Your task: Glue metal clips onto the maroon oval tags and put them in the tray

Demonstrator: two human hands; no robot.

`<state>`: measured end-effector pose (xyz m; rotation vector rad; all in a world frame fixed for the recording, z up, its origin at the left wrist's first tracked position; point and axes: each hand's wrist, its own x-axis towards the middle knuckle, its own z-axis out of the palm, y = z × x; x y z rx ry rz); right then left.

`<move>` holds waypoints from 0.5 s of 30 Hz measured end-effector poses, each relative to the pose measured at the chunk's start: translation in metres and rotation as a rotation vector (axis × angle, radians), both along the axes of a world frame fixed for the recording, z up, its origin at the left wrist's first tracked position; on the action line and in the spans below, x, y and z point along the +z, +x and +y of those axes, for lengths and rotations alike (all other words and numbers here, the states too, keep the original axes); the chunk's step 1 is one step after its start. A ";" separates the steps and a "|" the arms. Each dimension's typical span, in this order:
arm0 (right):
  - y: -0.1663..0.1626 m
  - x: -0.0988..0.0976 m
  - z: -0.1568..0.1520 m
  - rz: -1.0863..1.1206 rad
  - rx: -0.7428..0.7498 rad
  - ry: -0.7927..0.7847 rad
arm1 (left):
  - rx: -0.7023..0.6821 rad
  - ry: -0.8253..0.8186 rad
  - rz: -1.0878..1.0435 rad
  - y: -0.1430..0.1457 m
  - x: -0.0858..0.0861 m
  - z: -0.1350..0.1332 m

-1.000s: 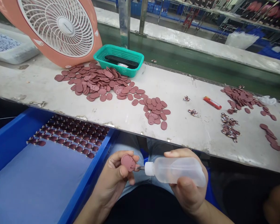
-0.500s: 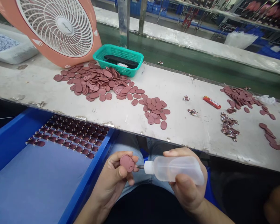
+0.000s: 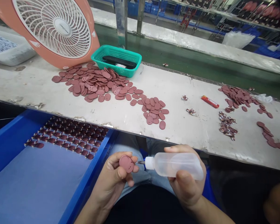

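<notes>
My left hand [image 3: 115, 179] pinches a small dark-red oval piece [image 3: 126, 163] over my lap. My right hand [image 3: 185, 183] is wrapped round a clear plastic squeeze bottle [image 3: 175, 165] lying sideways. The bottle's metal needle tip [image 3: 140, 162] touches the right edge of the held piece. A big heap of the same red oval pieces [image 3: 100, 82] lies on the white bench, with a smaller cluster [image 3: 154, 110] closer to me.
A blue tray [image 3: 18, 174] at lower left holds rows of finished red pieces [image 3: 70, 135]. An orange fan [image 3: 52, 29] and a green basket [image 3: 116, 59] stand at the back. A red lighter [image 3: 210, 101], scraps and more red pieces [image 3: 238, 95] lie to the right.
Both hands with the piece and the bottle stay together and have shifted slightly upward in view. The needle tip remains at the piece's edge.
</notes>
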<state>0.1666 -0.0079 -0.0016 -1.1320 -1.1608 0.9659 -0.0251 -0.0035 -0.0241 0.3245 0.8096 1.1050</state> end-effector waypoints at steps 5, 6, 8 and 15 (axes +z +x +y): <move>0.000 0.005 0.003 -0.003 0.059 0.007 | 0.052 -0.046 0.030 0.007 0.010 0.000; 0.000 0.004 0.004 0.018 0.058 -0.003 | 0.071 -0.063 0.042 0.008 0.012 0.000; -0.001 0.002 0.007 0.096 0.071 -0.049 | 0.102 -0.087 0.070 0.010 0.015 -0.001; -0.004 0.003 0.047 0.747 0.275 -0.437 | 0.211 -0.094 0.130 -0.011 -0.004 0.006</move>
